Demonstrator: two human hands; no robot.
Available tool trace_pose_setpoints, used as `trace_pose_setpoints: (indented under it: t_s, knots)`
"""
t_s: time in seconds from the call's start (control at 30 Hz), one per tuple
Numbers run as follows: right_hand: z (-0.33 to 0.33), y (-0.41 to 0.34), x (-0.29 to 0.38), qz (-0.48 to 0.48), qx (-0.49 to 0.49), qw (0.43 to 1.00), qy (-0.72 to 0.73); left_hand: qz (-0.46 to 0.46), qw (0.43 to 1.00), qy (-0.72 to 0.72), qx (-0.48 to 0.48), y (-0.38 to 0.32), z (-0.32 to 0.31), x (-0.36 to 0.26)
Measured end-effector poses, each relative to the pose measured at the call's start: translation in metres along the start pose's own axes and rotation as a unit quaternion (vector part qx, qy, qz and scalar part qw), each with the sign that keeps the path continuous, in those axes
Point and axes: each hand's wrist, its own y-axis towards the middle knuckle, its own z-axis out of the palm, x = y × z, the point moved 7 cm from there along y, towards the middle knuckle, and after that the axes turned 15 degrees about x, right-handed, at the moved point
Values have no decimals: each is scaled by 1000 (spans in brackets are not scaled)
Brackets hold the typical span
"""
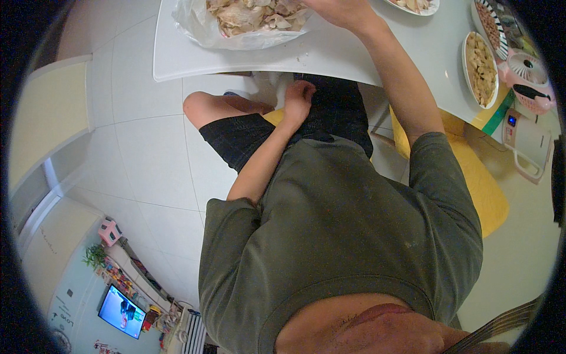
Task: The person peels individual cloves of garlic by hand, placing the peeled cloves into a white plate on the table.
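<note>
My right hand [336,9] reaches over the white table [340,55] to the right edge of a clear plastic bag [199,33]. Its fingers are cut off by the top of the picture, so what they hold or touch is hidden. The bag lies spread wide, filled with pale-brown papery peelings [247,18] like dry garlic or onion skins. Right of my right hand, a white plate [431,9] holds pale pieces, partly out of view. Below the table edge my left hand [300,98] rests on my lap, fingers loosely curled, with nothing visible in it.
On the table's right stand an oval dish [481,71] of yellowish pieces, a striped-rim dish [491,26] of brown nuts or beans, a pink fan [528,73] and a white handled appliance [526,144]. A yellow chair seat [482,190] is beside me. A lit television [121,312] stands lower left.
</note>
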Motion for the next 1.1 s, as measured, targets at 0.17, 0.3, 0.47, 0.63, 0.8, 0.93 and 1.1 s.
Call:
trace_pose_setpoints:
  t_s: [0.17,0.3,0.47,0.63,0.8,0.93,1.1]
  knots:
    - [1,-2,-1,9,4,1000,0,-21,999,-21,31,3,8,-1]
    - [2,-2,-4,-15,-3,1000,-7,-3,998,19,57,6,13,-4]
    - [0,1,0,2,5,999,-36,14,998,37,46,7,11,-7]
    - [-2,0,-2,-10,3,1000,-21,-46,994,-78,68,0,-1,-22]
    - [-5,3,2,24,4,1000,-20,-4,983,-174,57,-12,-69,-140]
    - [-6,1,-5,5,-9,1000,-14,160,978,-120,-65,-7,-157,-238]
    - [-8,1,-2,79,-5,997,4,192,938,81,-276,21,-244,-278]
